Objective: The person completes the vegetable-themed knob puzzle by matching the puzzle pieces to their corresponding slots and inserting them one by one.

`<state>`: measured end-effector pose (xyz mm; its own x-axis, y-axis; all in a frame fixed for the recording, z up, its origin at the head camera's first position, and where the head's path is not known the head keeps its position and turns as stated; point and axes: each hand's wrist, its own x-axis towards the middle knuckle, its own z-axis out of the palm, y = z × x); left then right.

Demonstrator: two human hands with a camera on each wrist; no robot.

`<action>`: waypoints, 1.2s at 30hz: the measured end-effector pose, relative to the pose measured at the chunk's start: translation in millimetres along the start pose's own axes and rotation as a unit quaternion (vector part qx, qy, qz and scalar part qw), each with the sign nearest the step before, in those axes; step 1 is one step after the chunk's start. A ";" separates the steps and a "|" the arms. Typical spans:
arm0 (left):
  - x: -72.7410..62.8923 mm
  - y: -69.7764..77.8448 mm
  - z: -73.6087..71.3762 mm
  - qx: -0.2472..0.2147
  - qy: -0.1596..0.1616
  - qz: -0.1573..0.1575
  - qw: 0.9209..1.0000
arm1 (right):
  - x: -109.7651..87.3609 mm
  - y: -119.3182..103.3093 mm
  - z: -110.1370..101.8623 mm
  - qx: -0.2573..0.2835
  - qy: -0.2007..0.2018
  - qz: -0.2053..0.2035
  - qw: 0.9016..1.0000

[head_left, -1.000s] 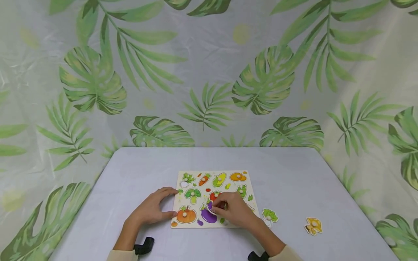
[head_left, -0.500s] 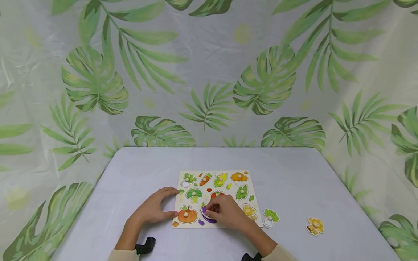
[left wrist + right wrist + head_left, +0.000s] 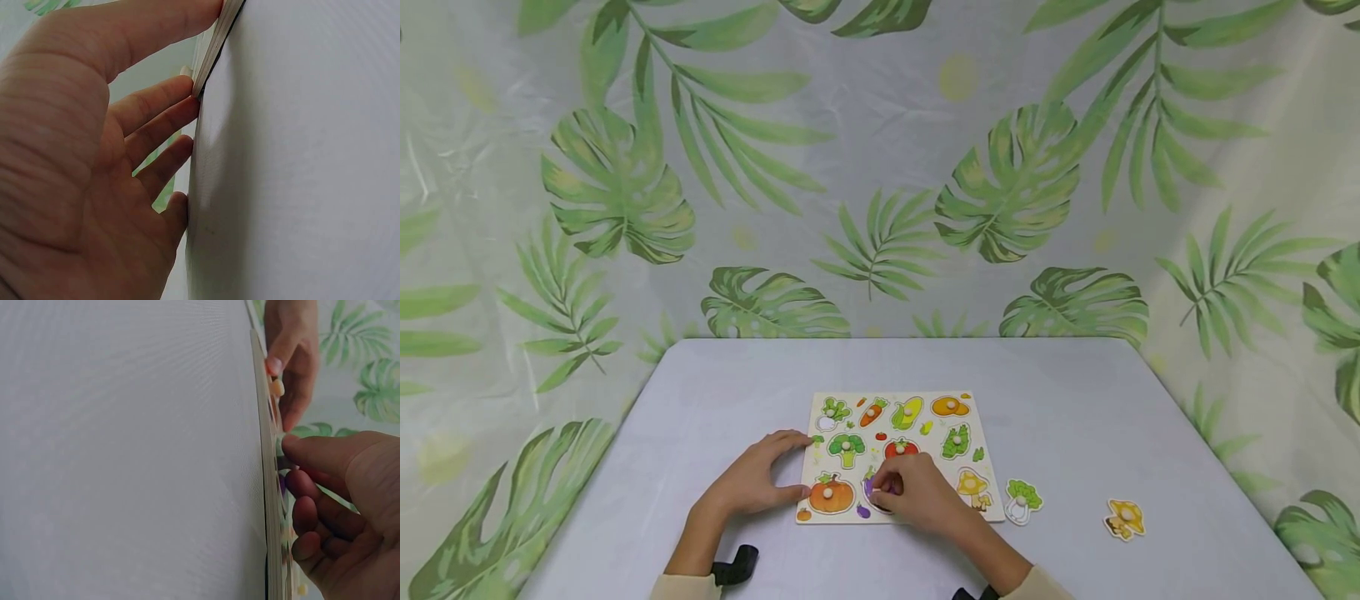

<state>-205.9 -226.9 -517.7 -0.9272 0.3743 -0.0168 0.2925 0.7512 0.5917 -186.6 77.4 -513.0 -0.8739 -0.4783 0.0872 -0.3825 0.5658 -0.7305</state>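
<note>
A wooden vegetable puzzle board (image 3: pixel 835 518) lies on the table. My right hand (image 3: pixel 921 497) pinches the eggplant piece (image 3: pixel 870 483) over the eggplant place in the board's front row; the fingers cover much of it. Whether it sits fully down I cannot tell. In the right wrist view, thumb and forefinger come together just above the board. My left hand (image 3: pixel 751 477) rests at the board's left edge, its thumb and fingertips touching it. The left wrist view shows those fingers (image 3: pixel 159 100) extended against the edge.
Right of the board lie a leafy green vegetable piece (image 3: pixel 1022 502) and a yellow mushroom piece (image 3: pixel 1124 519). Knobbed pieces on the board include a pumpkin (image 3: pixel 831 498), broccoli (image 3: pixel 847 455) and tomato (image 3: pixel 898 447). A mushroom picture (image 3: pixel 972 483) shows at the board's right.
My right hand has shifted slightly left and lowered the eggplant piece, which was tilted above the board, onto its place. The left hand stays at the edge.
</note>
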 end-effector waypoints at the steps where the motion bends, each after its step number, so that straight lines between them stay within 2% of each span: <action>1: 0.0 0.2 0.1 0.000 0.000 0.000 1.000 | -0.4 0.3 0.3 0.001 0.000 0.002 1.000; 20: -0.8 2.0 -0.6 -0.002 0.004 -0.001 1.000 | -4.2 0.8 -3.7 0.021 0.004 0.006 1.000; 25: -0.5 1.7 -0.3 -0.001 0.004 -0.003 1.000 | -7.0 4.5 -15.6 0.009 0.026 0.002 1.000; 36: 0.1 -1.0 1.5 0.002 0.005 -0.002 1.000 | -16.4 17.2 -47.9 -0.037 0.038 0.004 0.999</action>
<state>-206.0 -226.8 -519.5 -0.9302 0.3668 -0.0110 0.2905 0.7541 0.5890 -193.2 127.2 -494.5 -0.8962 -0.4227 0.1345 -0.3937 0.6184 -0.6802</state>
